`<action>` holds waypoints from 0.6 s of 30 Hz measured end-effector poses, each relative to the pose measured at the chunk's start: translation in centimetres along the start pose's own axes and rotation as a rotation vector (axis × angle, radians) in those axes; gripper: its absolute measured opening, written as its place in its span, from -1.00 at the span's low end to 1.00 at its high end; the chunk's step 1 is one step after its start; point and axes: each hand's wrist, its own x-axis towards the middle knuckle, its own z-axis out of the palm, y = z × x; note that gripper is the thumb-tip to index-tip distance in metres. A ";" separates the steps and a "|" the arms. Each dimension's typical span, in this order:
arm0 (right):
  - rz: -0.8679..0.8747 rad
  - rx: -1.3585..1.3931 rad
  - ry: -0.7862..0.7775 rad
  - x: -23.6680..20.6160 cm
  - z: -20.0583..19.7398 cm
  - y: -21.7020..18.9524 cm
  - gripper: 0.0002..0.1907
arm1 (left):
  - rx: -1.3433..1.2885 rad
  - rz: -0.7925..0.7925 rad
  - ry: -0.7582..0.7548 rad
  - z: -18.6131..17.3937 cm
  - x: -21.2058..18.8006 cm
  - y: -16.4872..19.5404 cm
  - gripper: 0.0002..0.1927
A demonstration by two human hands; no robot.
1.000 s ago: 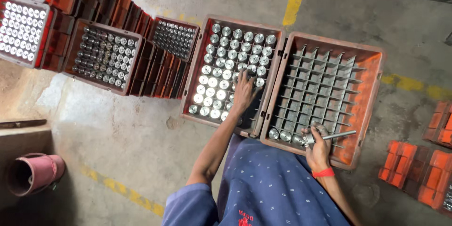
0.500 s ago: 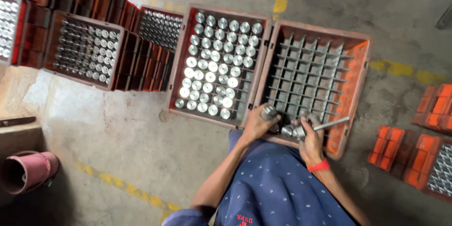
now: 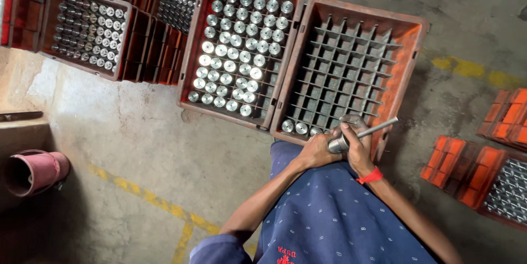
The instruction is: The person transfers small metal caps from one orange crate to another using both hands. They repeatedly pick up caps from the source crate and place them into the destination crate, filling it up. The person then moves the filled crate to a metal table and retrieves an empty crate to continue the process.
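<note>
Bringing both hands together now: left hand (image 3: 315, 151) carried a steel cylinder (image 3: 338, 143) from full crate (image 3: 189, 49) to right hand (image 3: 357, 146) w/ rod (image 3: 376, 128), near mostly-empty crate (image 3: 409, 49).

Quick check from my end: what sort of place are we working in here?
Most likely a factory or machining workshop floor. Orange divided crates hold rows of shiny metal cylinders, more crates stand alongside, and yellow lines mark the bare concrete floor.
</note>
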 end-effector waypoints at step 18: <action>-0.105 0.331 0.403 0.8 -9.9 0.0 -0.84 | 0.381 0.633 0.028 0.6 1.1 -3.5 -0.50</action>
